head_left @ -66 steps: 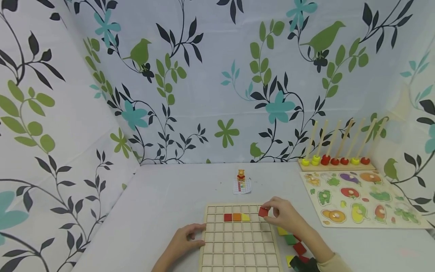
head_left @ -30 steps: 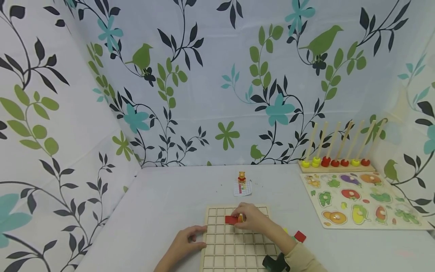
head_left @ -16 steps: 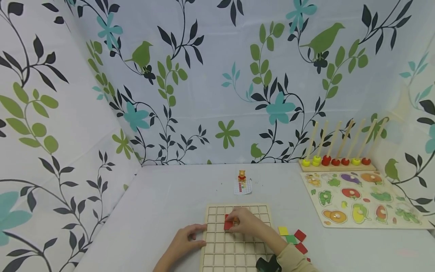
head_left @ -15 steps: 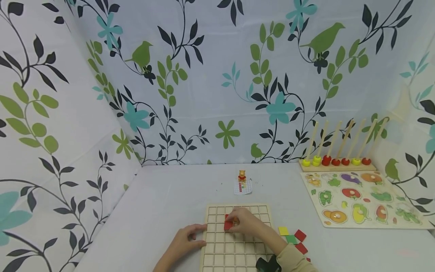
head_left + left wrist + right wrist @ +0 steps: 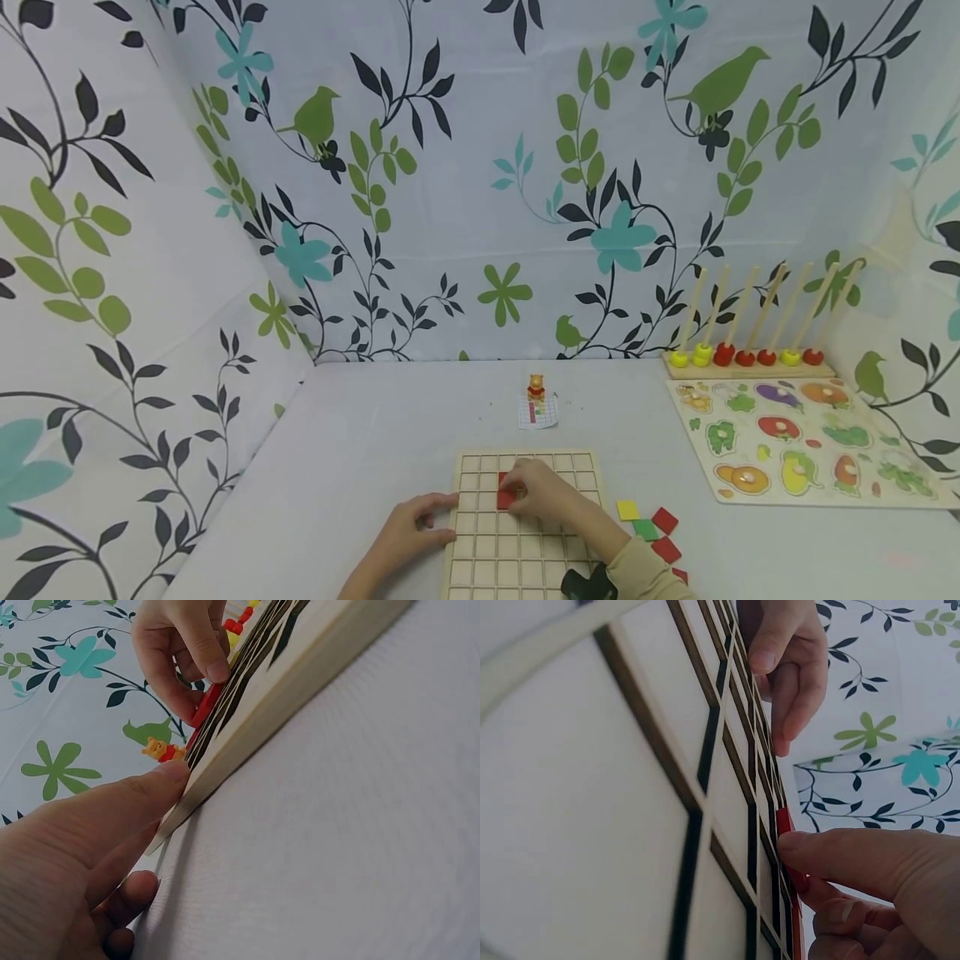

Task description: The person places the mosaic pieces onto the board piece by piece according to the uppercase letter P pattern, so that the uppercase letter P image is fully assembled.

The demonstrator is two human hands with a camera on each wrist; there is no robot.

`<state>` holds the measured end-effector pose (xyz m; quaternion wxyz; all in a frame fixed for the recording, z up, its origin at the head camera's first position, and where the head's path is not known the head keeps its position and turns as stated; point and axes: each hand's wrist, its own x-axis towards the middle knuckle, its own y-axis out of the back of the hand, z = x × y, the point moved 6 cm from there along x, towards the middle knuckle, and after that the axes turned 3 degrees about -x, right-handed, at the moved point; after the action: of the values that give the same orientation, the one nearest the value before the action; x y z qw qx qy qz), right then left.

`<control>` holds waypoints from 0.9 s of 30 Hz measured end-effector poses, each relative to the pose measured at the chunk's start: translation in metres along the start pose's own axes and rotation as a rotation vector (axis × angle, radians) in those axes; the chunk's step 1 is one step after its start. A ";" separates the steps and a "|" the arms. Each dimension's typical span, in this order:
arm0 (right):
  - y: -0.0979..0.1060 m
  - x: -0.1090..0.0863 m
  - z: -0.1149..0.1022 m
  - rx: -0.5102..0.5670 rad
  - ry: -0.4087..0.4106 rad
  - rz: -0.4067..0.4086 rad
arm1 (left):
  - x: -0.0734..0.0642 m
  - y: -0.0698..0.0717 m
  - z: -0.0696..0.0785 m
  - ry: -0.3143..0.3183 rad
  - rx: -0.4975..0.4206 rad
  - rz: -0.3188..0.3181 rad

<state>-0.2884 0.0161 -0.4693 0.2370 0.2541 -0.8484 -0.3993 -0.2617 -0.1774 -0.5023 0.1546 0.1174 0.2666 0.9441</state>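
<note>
A wooden grid board (image 5: 507, 547) lies on the table. My left hand (image 5: 408, 533) touches its left edge; in the left wrist view the thumb rests on the rim, the other fingers beside it. Over the upper part of the board, my right hand (image 5: 546, 492) pinches a red square tile (image 5: 506, 501). That tile sits at the grid, directly below another red tile (image 5: 502, 477) partly hidden by the fingers. The right hand covers the orange and yellow tiles. In the right wrist view, the thumb presses near the red tile (image 5: 783, 820).
Loose red, green and yellow tiles (image 5: 664, 521) lie right of the board. Behind it stands a small bear figure (image 5: 536, 386) on a gridded paper card (image 5: 537, 414). A vegetable puzzle board (image 5: 813, 437) and a peg rack with beads (image 5: 750, 367) are at the right.
My right hand has carried the red tile from the board's upper right leftward, then down below the first red tile. In the last half second little has moved. The left hand stays at the edge.
</note>
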 end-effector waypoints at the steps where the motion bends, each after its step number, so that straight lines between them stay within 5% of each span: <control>1: 0.000 0.000 0.001 0.006 -0.012 -0.002 | 0.000 0.000 -0.002 -0.001 -0.002 -0.001; 6: -0.003 -0.001 0.005 0.012 -0.061 -0.015 | -0.001 -0.002 -0.005 -0.016 -0.013 -0.009; 22: 0.000 0.000 -0.001 -0.008 -0.030 -0.007 | 0.000 0.000 -0.002 -0.026 -0.018 -0.003; 27: 0.007 -0.002 -0.003 -0.009 -0.062 0.030 | -0.003 0.003 0.016 -0.024 -0.032 -0.014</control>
<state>-0.2871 0.0197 -0.4625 0.2177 0.2279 -0.8573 -0.4070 -0.2550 -0.1731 -0.4876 0.1665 0.1243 0.2502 0.9456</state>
